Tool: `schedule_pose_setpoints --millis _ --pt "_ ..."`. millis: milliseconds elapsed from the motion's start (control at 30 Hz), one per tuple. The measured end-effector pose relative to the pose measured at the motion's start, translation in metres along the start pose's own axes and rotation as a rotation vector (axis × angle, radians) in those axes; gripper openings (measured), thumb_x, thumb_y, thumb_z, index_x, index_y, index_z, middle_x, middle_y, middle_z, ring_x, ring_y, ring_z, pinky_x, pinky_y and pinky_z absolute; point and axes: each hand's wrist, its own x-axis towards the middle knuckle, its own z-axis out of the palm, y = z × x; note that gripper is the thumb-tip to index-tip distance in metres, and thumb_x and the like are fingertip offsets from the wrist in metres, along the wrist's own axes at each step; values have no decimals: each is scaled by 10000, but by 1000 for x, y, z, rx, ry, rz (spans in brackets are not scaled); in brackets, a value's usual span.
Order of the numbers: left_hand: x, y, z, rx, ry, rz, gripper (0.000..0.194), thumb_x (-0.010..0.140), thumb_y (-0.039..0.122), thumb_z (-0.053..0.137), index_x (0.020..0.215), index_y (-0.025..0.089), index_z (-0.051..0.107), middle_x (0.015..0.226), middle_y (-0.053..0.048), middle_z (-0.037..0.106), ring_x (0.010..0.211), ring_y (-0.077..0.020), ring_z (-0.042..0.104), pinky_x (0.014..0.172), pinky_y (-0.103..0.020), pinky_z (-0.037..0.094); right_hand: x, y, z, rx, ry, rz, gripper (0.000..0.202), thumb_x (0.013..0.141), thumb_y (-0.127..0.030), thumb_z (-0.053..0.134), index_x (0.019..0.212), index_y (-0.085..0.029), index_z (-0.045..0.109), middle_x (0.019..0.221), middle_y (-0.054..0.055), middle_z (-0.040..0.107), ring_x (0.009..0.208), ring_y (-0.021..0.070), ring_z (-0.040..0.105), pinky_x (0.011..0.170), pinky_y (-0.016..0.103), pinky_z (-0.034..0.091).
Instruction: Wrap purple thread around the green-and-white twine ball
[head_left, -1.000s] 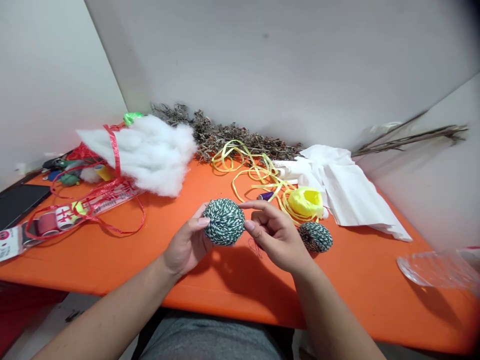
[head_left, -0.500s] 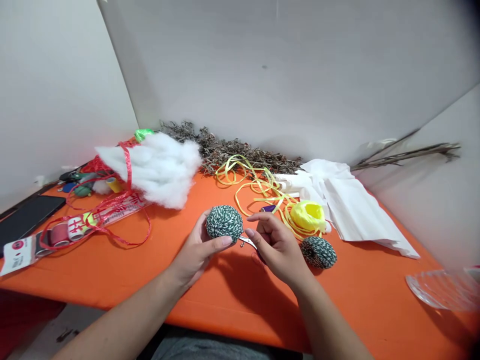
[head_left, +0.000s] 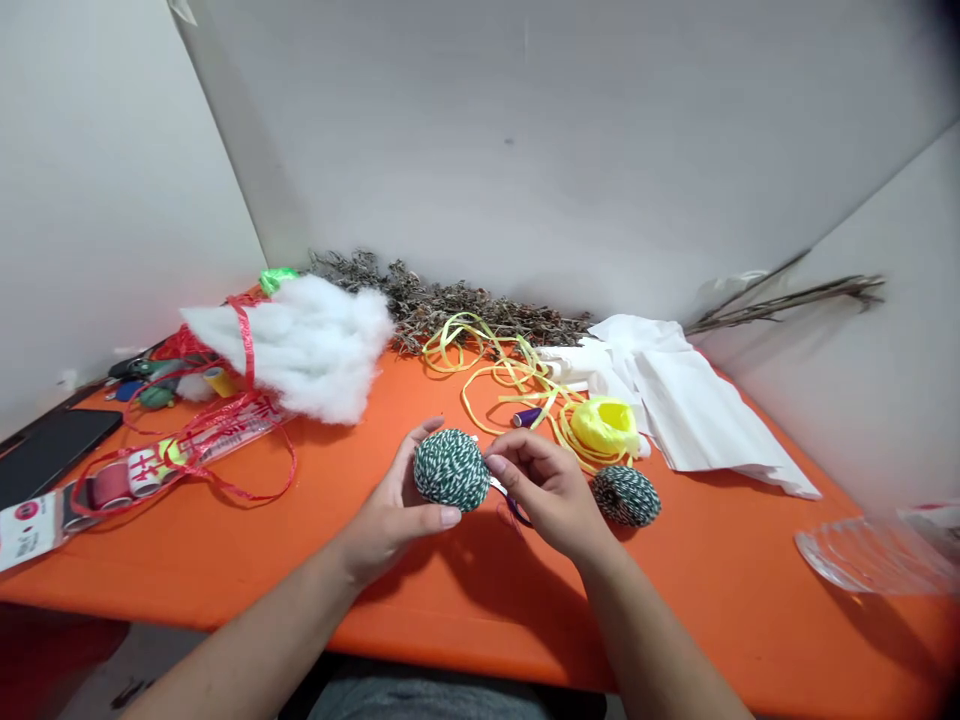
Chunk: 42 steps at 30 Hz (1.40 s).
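A green-and-white ball of yarn rests in my left hand, the fingers curled behind it and the thumb along its lower front. My right hand is at the ball's right side, thumb and forefinger pinched together. What the pinch holds, if anything, is too small to make out. Partly hidden behind that hand are small scissors with a dark purple handle, apparently lying on the table. A second green-and-white yarn ball lies just right of my right wrist.
On the orange table lie yellow ribbon, a purple thread spool, white sheets and dried twigs. White stuffing, red ribbon, packaged spools and a phone are leftward. Clear plastic stands right.
My right thumb and forefinger have closed from a parted pose into a pinch against the ball's side. The ball has turned slightly in my left hand. The whole view has shifted a little.
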Motion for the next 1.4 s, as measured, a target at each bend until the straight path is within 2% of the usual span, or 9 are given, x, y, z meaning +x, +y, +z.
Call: schedule_pose_setpoints --millis 67,133,200,267,467,667,867,1200,1400 --pt "-1 -2 -2 41 -59 -1 849 621 145 891 1362 337 524 1382 -65 605 1203 -251 588 1021 -351 435 -2 -2 -1 18 -36 -12 233 923 -420 668 862 -199 630 651 -28 527 540 111 439 467 245 336" --pt "-2 -5 -5 58 -109 1 784 622 279 915 1326 298 571 1418 -94 577 1269 -295 542 1041 -370 421 -5 -4 -2 6 -63 -34 215 941 -405 647 869 -204 624 648 -31 525 521 105 425 458 247 333" --pt "-2 -8 -7 45 -113 -8 677 702 489 849 1289 252 611 1347 -117 614 1248 -307 546 1028 -379 427 -8 -6 -2 -41 -89 -71 193 957 -384 629 886 -204 632 667 -21 543 543 111 446 483 259 354" --pt "-1 -10 -9 43 -93 -20 624 794 597 730 1289 234 613 1250 -119 651 1173 -290 583 990 -372 444 -10 -8 -2 -95 -118 -107 176 971 -362 612 899 -203 638 685 -11 559 579 121 475 515 270 375" --pt "0 -5 -10 122 -172 -19 634 706 463 845 1267 269 624 1140 -78 676 1016 -246 643 878 -328 496 -11 -20 -6 -206 -134 -223 116 984 -284 598 907 -205 635 710 -1 596 587 121 509 514 265 393" --pt "1 -1 -7 172 -170 35 594 706 390 845 1250 280 635 1223 -88 684 1099 -273 641 934 -360 506 -14 -35 -15 -375 -138 -417 77 969 -165 596 919 -218 621 755 9 627 620 128 517 545 277 397" --pt "3 -4 -9 196 -176 54 607 721 400 840 1265 280 599 1193 -68 687 1075 -236 646 922 -330 509 -21 -42 -16 -453 -162 -501 140 963 -82 549 951 -213 599 774 9 612 670 136 540 585 271 417" --pt "6 -8 -9 194 -8 75 592 744 451 826 1219 231 551 1200 -78 660 1077 -236 626 929 -346 486 -34 -53 -16 -560 -178 -560 174 936 -21 540 976 -188 573 784 2 594 663 111 495 588 243 388" --pt "8 -6 -5 187 16 68 611 703 430 872 1174 221 543 1117 -45 669 992 -184 631 860 -285 500 -29 -62 -15 -630 -196 -589 160 949 -31 527 975 -178 585 793 7 589 666 111 487 594 243 386"
